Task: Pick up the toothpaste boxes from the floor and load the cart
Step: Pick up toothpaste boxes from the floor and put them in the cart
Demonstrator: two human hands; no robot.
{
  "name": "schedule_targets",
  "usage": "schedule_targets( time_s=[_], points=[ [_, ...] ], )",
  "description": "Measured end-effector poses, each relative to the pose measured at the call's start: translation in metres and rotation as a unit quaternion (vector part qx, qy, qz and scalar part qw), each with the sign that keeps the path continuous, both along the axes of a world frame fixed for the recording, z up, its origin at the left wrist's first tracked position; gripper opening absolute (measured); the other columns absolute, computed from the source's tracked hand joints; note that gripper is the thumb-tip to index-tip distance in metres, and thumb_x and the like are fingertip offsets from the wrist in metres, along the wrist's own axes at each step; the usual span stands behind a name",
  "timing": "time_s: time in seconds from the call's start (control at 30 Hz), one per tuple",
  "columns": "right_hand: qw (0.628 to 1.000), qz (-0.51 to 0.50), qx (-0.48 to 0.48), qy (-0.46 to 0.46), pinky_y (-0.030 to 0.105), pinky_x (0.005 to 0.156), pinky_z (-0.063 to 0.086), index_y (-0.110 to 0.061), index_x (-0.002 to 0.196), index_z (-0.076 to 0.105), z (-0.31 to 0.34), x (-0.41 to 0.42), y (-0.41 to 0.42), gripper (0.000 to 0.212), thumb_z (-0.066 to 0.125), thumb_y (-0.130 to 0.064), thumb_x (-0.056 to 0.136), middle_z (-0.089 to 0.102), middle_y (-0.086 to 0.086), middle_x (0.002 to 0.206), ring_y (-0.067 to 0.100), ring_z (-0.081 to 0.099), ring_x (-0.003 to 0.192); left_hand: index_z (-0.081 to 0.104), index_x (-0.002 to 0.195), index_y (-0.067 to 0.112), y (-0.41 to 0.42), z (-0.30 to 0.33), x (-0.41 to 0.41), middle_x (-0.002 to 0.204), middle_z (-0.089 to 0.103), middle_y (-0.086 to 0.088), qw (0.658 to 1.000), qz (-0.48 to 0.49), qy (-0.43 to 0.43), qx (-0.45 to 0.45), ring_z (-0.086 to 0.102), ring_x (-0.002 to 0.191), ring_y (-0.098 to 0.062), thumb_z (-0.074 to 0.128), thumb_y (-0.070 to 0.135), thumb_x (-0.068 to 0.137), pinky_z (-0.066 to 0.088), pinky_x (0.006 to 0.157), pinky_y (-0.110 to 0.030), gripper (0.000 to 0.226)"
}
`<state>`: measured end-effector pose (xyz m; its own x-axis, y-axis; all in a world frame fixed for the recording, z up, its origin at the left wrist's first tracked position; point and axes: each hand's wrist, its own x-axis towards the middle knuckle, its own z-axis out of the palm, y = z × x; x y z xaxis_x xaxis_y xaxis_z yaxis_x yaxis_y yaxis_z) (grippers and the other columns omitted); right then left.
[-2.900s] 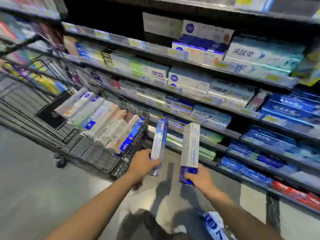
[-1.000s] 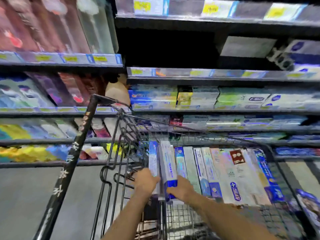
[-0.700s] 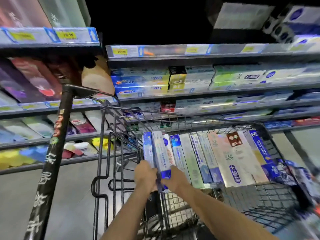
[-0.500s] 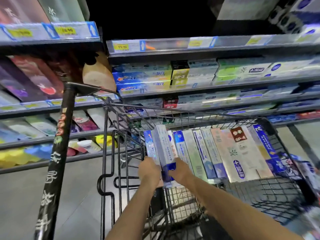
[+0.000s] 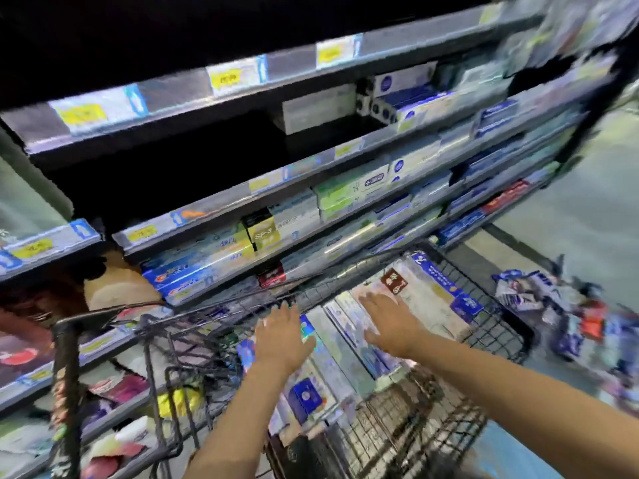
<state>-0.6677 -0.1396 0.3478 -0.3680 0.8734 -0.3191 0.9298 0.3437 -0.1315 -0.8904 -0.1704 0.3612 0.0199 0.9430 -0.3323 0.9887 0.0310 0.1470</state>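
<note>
A black wire cart stands in front of me, with several toothpaste boxes laid side by side in its basket. My left hand hovers flat with straight fingers over the left end of the row, above a white box with a blue end. My right hand is spread open over the middle boxes; I cannot tell if it touches them. Neither hand holds anything. A heap of more boxes lies on the floor to the right of the cart. The picture is blurred.
Store shelves stocked with toothpaste run behind the cart, close to its far side. The cart's handle bar rises at the lower left. Grey floor shows at the right beyond the heap.
Both hands have let go of the two boxes they were setting at the left end of the row and now spread flat above it. The camera has swung to the right and tilted.
</note>
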Motion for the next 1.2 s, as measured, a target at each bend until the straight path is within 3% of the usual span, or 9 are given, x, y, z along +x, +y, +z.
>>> schedule_targets(
  time_s=[0.17, 0.3, 0.43, 0.6, 0.8, 1.0, 1.2],
  points=[
    [0.997, -0.064, 0.026, -0.022, 0.047, 0.117, 0.011, -0.016, 0.153, 0.007, 0.018, 0.091, -0.004, 0.076, 0.045, -0.044, 0.094, 0.012, 0.006, 0.159, 0.024, 0.015, 0.145, 0.014, 0.150, 0.012, 0.030, 0.009, 0.087, 0.158, 0.012, -0.008, 0.991, -0.133, 0.012, 0.030, 0.011, 0.146, -0.026, 0.046, 0.053, 0.090, 0.013, 0.117, -0.049, 0.080],
    [0.992, -0.119, 0.023, -0.038, 0.050, 0.117, 0.011, -0.015, 0.153, 0.010, 0.024, 0.180, -0.015, 0.074, 0.044, -0.044, 0.095, 0.014, 0.007, 0.158, 0.025, 0.016, 0.145, 0.023, 0.146, 0.014, 0.052, 0.013, 0.175, 0.153, 0.024, -0.007, 0.974, -0.217, 0.018, 0.059, 0.025, 0.140, -0.024, 0.048, 0.055, 0.086, 0.020, 0.115, -0.042, 0.078],
    [0.979, -0.201, -0.004, -0.042, 0.047, 0.119, 0.010, -0.015, 0.153, 0.006, 0.018, 0.287, -0.035, 0.072, 0.043, -0.041, 0.096, 0.008, 0.008, 0.160, 0.025, 0.011, 0.147, 0.024, 0.146, 0.010, 0.077, 0.001, 0.278, 0.150, 0.030, -0.010, 0.957, -0.291, 0.010, 0.016, 0.030, 0.138, -0.025, 0.048, 0.056, 0.086, 0.029, 0.112, -0.040, 0.079],
    [0.953, -0.290, -0.052, -0.072, 0.045, 0.120, 0.010, -0.015, 0.153, -0.001, 0.009, 0.431, -0.074, 0.079, 0.047, -0.038, 0.095, 0.000, 0.010, 0.160, 0.026, 0.009, 0.147, 0.019, 0.149, 0.008, 0.086, -0.016, 0.429, 0.154, 0.026, -0.011, 0.945, -0.324, -0.026, -0.027, 0.029, 0.140, -0.026, 0.047, 0.052, 0.090, 0.028, 0.113, -0.037, 0.079],
    [0.907, -0.403, -0.072, -0.098, 0.045, 0.116, 0.016, -0.014, 0.153, 0.003, -0.013, 0.570, -0.134, 0.084, 0.052, -0.040, 0.089, 0.016, 0.011, 0.156, 0.028, 0.023, 0.142, 0.016, 0.150, 0.005, 0.072, -0.029, 0.559, 0.154, 0.025, -0.014, 0.928, -0.353, -0.052, -0.109, 0.026, 0.141, -0.028, 0.047, 0.048, 0.094, 0.023, 0.115, -0.033, 0.077],
    [0.861, -0.491, -0.102, -0.082, 0.044, 0.116, 0.018, -0.016, 0.152, 0.010, -0.030, 0.644, -0.147, 0.077, 0.049, -0.042, 0.091, 0.016, 0.010, 0.157, 0.025, 0.024, 0.142, 0.027, 0.146, 0.006, 0.110, -0.046, 0.638, 0.147, 0.038, -0.014, 0.921, -0.366, -0.014, -0.135, 0.038, 0.134, -0.028, 0.053, 0.052, 0.088, 0.031, 0.111, -0.033, 0.078],
    [0.853, -0.496, -0.150, -0.061, 0.046, 0.117, 0.013, -0.015, 0.151, 0.015, -0.054, 0.696, -0.101, 0.071, 0.048, -0.038, 0.093, 0.018, 0.011, 0.156, 0.026, 0.022, 0.143, 0.029, 0.143, 0.008, 0.166, -0.061, 0.716, 0.146, 0.040, -0.013, 0.897, -0.412, 0.004, -0.158, 0.040, 0.133, -0.027, 0.054, 0.045, 0.090, 0.032, 0.109, -0.031, 0.070]
  ],
)
